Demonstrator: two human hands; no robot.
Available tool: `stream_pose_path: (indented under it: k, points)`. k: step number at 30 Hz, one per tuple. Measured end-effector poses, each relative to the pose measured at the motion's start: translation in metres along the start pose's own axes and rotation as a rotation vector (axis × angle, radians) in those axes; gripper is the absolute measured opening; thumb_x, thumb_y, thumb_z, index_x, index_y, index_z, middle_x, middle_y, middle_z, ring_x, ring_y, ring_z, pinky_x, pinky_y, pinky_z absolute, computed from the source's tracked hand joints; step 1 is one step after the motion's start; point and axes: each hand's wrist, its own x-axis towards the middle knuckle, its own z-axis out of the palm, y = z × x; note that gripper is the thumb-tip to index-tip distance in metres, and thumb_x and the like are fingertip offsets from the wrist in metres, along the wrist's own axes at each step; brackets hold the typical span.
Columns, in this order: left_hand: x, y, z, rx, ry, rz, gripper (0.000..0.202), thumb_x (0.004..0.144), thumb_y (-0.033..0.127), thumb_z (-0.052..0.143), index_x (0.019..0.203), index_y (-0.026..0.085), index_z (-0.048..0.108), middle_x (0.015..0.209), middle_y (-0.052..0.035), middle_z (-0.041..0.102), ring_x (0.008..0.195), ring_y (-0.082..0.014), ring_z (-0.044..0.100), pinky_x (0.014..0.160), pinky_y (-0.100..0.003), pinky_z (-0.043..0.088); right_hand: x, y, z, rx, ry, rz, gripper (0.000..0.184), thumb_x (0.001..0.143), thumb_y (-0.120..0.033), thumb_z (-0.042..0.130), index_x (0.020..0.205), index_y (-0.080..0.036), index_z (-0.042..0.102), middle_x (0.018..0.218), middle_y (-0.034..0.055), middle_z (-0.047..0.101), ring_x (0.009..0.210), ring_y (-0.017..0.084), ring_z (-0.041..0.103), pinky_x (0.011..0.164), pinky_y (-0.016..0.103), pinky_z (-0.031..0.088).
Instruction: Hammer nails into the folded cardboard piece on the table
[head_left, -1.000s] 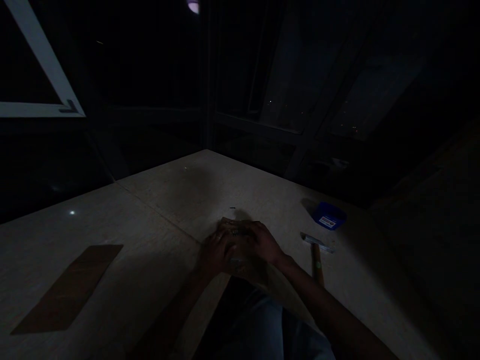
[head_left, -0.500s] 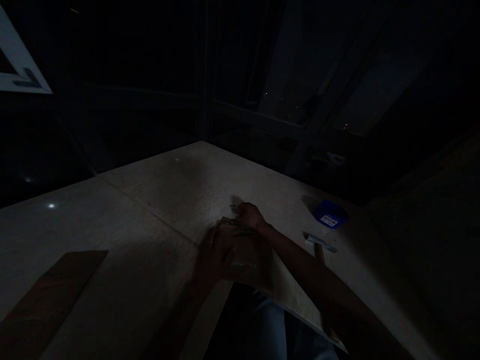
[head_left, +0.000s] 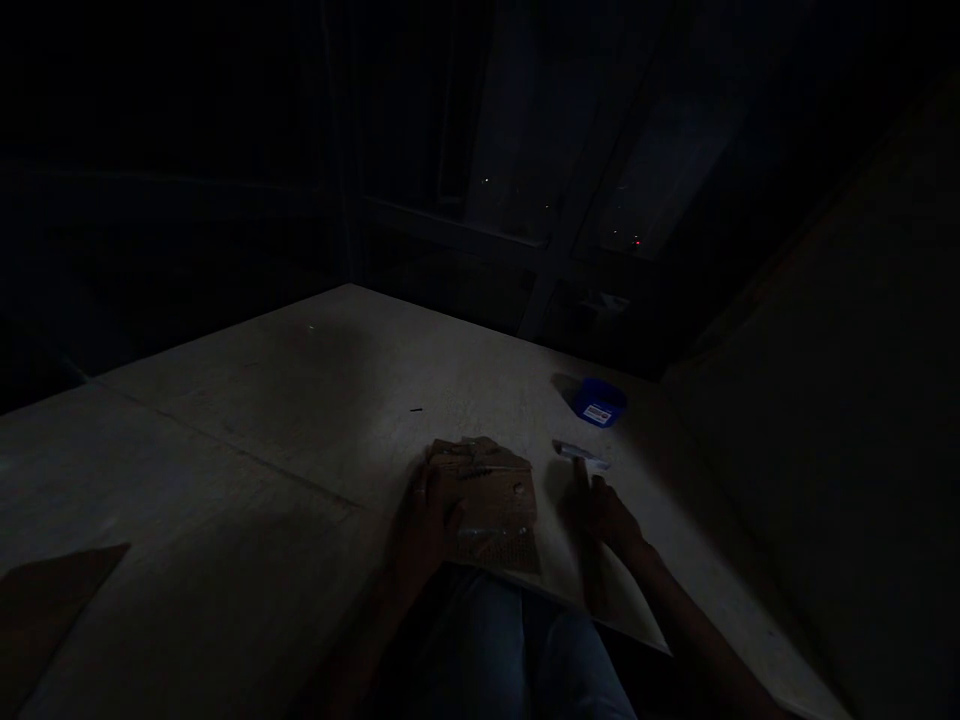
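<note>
A torn piece of brown cardboard [head_left: 491, 500] lies near the table's front edge, with ragged layers at its far side and a small pale spot on its right. My left hand [head_left: 431, 520] grips its left edge, thumb on top; the fingers are partly in shadow. To the right, my right hand [head_left: 611, 515] is closed round the wooden handle of a hammer [head_left: 581, 455], whose metal head points away from me on the table. Beyond the cardboard lies a short dark thin piece [head_left: 416, 409], perhaps a nail.
A blue plastic tub [head_left: 600, 402] with a white label stands behind the hammer. At the lower left is another flat brown sheet [head_left: 60, 610]. The pale table [head_left: 300, 420] borders dark windows at the back and a wall [head_left: 810, 420] at the right. Light is very dim.
My right hand has left the cardboard's far edge and moved right to the hammer handle. My left hand stays on the cardboard. The view has turned to the right.
</note>
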Motion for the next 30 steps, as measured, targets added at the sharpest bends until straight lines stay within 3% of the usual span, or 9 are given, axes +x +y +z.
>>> stream_pose_path:
  k: [5, 10, 14, 17, 20, 22, 25, 28, 30]
  points:
    - [0.006, 0.025, 0.025, 0.024, -0.025, 0.011, 0.067, 0.095, 0.044, 0.049, 0.153, 0.016, 0.028, 0.158, -0.0187, 0.032, 0.148, -0.0348, 0.028, 0.117, -0.056, 0.035, 0.008, 0.003, -0.004, 0.204, -0.058, 0.086, 0.028, 0.084, -0.031, 0.061, 0.099, -0.009, 0.065, 0.098, 0.0265, 0.072, 0.090, 0.032, 0.072, 0.069, 0.033, 0.048]
    - [0.006, 0.053, 0.053, 0.045, -0.028, -0.008, 0.064, 0.095, 0.046, 0.048, 0.151, 0.017, 0.034, 0.160, -0.0169, 0.029, 0.150, -0.0343, 0.025, 0.119, -0.054, 0.033, 0.009, 0.030, -0.019, 0.541, -0.084, 0.053, 0.023, 0.085, -0.036, 0.053, 0.081, -0.016, 0.064, 0.072, 0.0122, 0.072, 0.068, 0.025, 0.071, 0.058, 0.029, 0.049]
    - [0.006, 0.081, 0.075, 0.042, -0.111, -0.033, 0.065, 0.096, 0.049, 0.046, 0.150, 0.014, 0.035, 0.161, -0.0183, 0.029, 0.149, -0.0332, 0.026, 0.118, -0.051, 0.035, -0.009, 0.053, -0.033, 0.817, 0.018, 0.022, 0.033, 0.080, -0.038, 0.056, 0.102, -0.015, 0.061, 0.068, 0.0020, 0.066, 0.057, 0.019, 0.064, 0.050, 0.026, 0.049]
    - [0.020, 0.091, 0.080, 0.027, -0.119, -0.034, 0.064, 0.096, 0.051, 0.045, 0.149, 0.017, 0.037, 0.158, -0.0179, 0.035, 0.147, -0.0320, 0.032, 0.118, -0.051, 0.035, -0.026, 0.067, -0.047, 1.309, 0.130, 0.031, 0.047, 0.069, -0.040, 0.073, 0.108, -0.019, 0.058, 0.074, -0.0020, 0.064, 0.052, 0.013, 0.057, 0.042, 0.021, 0.043]
    - [0.056, 0.077, 0.066, 0.028, -0.010, -0.051, 0.051, 0.098, 0.042, 0.041, 0.142, 0.015, 0.046, 0.149, -0.0181, 0.047, 0.142, -0.0303, 0.040, 0.116, -0.050, 0.037, -0.041, 0.083, -0.056, 1.615, -0.003, 0.100, 0.057, 0.061, -0.036, 0.086, 0.109, -0.023, 0.058, 0.079, -0.0035, 0.065, 0.039, 0.004, 0.040, 0.033, 0.015, 0.029]
    - [0.087, 0.055, 0.045, 0.077, 0.057, -0.051, 0.044, 0.096, 0.030, 0.040, 0.134, 0.012, 0.053, 0.140, -0.0186, 0.054, 0.135, -0.0278, 0.048, 0.114, -0.047, 0.040, -0.049, 0.095, -0.053, 1.661, -0.092, 0.138, 0.059, 0.060, -0.036, 0.090, 0.109, -0.023, 0.060, 0.069, -0.0056, 0.063, 0.035, 0.002, 0.034, 0.030, 0.014, 0.024]
    - [0.129, 0.012, 0.008, 0.179, 0.091, -0.133, 0.042, 0.089, 0.018, 0.040, 0.126, 0.010, 0.059, 0.130, -0.0203, 0.059, 0.127, -0.0301, 0.053, 0.110, -0.048, 0.041, -0.058, 0.110, -0.035, 1.672, -0.117, 0.184, 0.059, 0.062, -0.038, 0.090, 0.111, -0.024, 0.061, 0.057, -0.0091, 0.056, 0.030, 0.003, 0.031, 0.027, 0.014, 0.025]
    - [0.153, -0.028, -0.018, 0.423, -0.065, -0.302, 0.044, 0.090, 0.017, 0.039, 0.128, 0.006, 0.059, 0.132, -0.0229, 0.058, 0.120, -0.0313, 0.057, 0.101, -0.045, 0.046, -0.062, 0.118, -0.012, 1.756, -0.106, 0.257, 0.059, 0.061, -0.036, 0.091, 0.111, -0.026, 0.061, 0.063, -0.0083, 0.060, 0.030, 0.001, 0.033, 0.026, 0.013, 0.027]
    - [0.158, -0.046, -0.028, 0.555, -0.183, -0.304, 0.044, 0.092, 0.021, 0.040, 0.130, 0.008, 0.059, 0.132, -0.0223, 0.059, 0.117, -0.0318, 0.058, 0.095, -0.043, 0.047, -0.061, 0.120, -0.001, 1.854, -0.107, 0.284, 0.056, 0.060, -0.032, 0.092, 0.107, -0.025, 0.062, 0.066, -0.0080, 0.060, 0.032, 0.001, 0.035, 0.027, 0.011, 0.030]
